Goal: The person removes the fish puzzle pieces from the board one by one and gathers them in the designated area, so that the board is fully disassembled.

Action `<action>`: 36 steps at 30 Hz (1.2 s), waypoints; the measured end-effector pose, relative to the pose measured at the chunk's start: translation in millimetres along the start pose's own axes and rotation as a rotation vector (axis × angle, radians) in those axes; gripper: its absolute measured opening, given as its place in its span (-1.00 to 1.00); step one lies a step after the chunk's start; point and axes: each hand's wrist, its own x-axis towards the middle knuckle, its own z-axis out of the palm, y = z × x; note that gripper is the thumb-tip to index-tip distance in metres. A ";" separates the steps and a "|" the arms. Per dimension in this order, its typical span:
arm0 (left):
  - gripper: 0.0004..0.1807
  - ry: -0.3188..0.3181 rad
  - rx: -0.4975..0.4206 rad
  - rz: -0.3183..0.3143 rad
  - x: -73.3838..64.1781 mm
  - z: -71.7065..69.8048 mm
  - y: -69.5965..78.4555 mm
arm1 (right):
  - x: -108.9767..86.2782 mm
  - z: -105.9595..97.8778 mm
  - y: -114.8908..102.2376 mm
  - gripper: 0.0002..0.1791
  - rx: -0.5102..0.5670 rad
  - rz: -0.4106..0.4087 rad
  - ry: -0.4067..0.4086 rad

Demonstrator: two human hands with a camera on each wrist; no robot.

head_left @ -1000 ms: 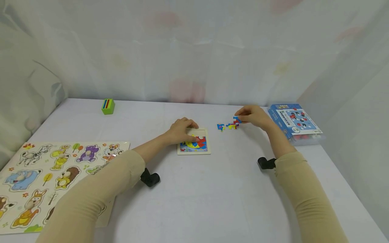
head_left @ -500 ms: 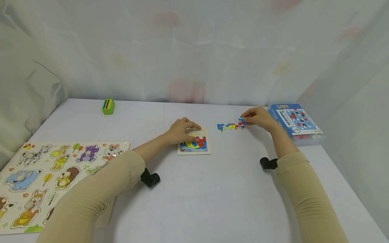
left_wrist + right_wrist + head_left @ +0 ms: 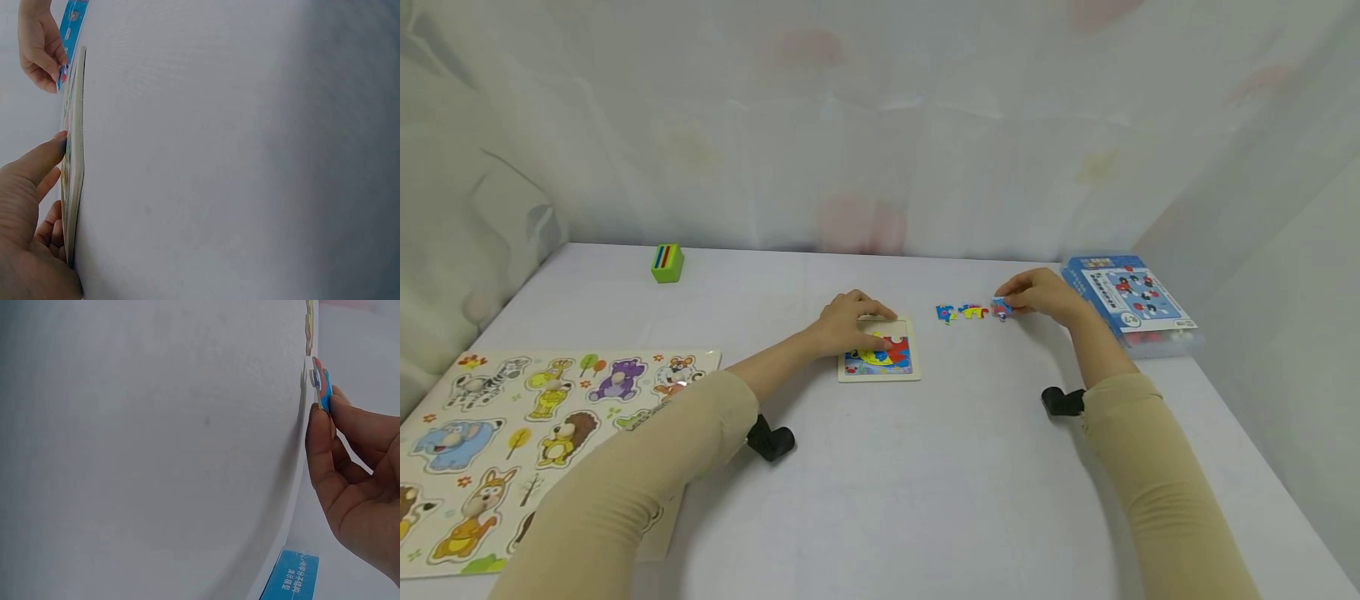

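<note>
The left hand (image 3: 846, 327), thumb and fingers spread, rests on the part-filled puzzle tray (image 3: 880, 379), presumably to stop it sliding. The right hand (image 3: 1039, 294) pinches a puzzle piece (image 3: 325, 387) near two loose pieces (image 3: 973, 312). Blue box (image 3: 1138, 296): reddish contents, too indistinct from here to identify.

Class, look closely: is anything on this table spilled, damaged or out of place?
Nothing looks spilled or damaged. Loose jigsaw pieces lie outside the wooden puzzle tray, whose far part looks bare, so they are probably just unplaced.
</note>
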 end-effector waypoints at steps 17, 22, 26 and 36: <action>-0.43 -0.007 -0.001 0.001 -1.1 -0.9 1.1 | 5.5 4.3 1.4 -0.63 -0.022 0.008 -0.013; -0.43 -0.004 -0.009 -0.004 -1.3 -1.1 1.6 | 4.3 5.0 -0.7 -0.64 -0.031 0.011 -0.008; -0.42 -0.001 -0.009 0.002 -0.9 -0.8 1.3 | 3.9 5.2 -1.6 -0.64 -0.041 0.019 -0.005; -0.42 0.003 0.009 0.018 0.9 1.2 -2.7 | 5.4 6.6 -4.4 -0.67 -0.098 0.002 0.052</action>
